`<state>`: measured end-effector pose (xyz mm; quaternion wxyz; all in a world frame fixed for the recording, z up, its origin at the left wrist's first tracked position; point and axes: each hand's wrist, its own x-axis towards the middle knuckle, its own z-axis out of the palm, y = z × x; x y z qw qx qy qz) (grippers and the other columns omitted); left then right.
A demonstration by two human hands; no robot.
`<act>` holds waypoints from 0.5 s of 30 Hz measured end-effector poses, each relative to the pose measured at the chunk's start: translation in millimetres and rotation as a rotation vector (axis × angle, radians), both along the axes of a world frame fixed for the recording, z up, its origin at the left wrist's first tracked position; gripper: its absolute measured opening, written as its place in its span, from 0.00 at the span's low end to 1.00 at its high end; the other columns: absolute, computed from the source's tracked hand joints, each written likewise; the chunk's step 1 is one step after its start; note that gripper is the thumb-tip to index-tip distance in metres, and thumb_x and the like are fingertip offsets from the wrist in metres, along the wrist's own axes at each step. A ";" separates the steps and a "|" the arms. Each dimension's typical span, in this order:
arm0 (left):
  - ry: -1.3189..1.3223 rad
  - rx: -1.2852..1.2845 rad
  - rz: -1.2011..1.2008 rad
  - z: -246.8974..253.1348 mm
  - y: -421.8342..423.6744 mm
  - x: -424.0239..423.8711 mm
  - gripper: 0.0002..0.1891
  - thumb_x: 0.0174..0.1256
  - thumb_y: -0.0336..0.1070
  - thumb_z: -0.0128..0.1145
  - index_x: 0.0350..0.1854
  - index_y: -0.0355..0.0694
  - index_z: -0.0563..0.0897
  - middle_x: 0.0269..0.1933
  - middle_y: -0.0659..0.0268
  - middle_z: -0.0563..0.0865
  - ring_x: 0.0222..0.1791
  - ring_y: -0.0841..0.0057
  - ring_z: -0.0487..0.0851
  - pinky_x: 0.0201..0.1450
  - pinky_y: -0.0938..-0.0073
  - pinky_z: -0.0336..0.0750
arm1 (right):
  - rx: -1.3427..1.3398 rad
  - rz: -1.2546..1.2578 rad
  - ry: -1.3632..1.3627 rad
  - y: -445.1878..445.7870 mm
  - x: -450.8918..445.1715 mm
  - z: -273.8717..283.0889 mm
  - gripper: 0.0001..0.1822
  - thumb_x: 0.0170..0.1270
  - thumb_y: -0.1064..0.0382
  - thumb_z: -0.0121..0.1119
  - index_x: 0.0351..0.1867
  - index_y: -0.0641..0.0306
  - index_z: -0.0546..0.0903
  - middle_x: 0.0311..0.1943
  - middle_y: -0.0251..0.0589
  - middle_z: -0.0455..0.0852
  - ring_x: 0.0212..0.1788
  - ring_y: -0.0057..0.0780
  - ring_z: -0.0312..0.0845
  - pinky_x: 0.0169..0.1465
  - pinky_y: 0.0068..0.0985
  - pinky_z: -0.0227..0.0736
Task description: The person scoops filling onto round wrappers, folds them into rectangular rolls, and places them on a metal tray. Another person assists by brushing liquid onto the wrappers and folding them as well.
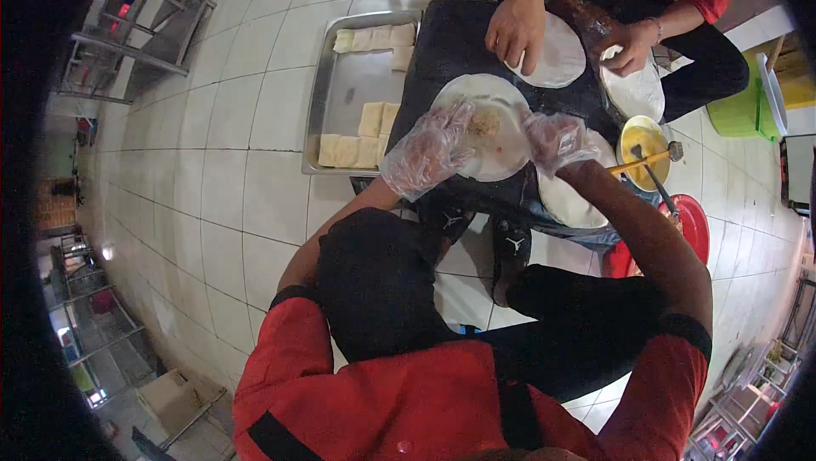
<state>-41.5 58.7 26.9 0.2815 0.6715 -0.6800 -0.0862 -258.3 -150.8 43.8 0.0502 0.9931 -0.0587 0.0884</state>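
Note:
A thin round dough sheet [491, 161] lies on a dark-covered low table, with a small heap of crumbly tan filling [484, 124] near its middle. My left hand [430, 149], in a clear plastic glove, lies over the left edge of this sheet; glare on the glove hides how its fingers are set. Also gloved, my right hand [558, 139] is curled with its fingertips at the sheet's right edge. Beneath my right wrist, more pale dough rounds [570, 200] lie on the table, partly covered by my hand and forearm.
A steel tray [350, 91] with folded dough squares [347, 150] stands left. Opposite, a co-worker's hand [519, 31] touches another dough round [558, 59]; the other hand [628, 53] holds a dough piece. Right are a bowl of yellow liquid [656, 136] with utensils and a red basin [698, 225].

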 end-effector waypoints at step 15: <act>-0.201 0.133 -0.184 13.5 -12.5 -4.1 0.35 0.67 0.45 0.59 0.75 0.35 0.70 0.77 0.47 0.69 0.78 0.48 0.66 0.82 0.50 0.56 | 0.116 -0.851 -0.645 -98.2 -362.6 62.1 0.14 0.77 0.63 0.55 0.57 0.63 0.84 0.39 0.37 0.89 0.30 0.23 0.77 0.33 0.26 0.74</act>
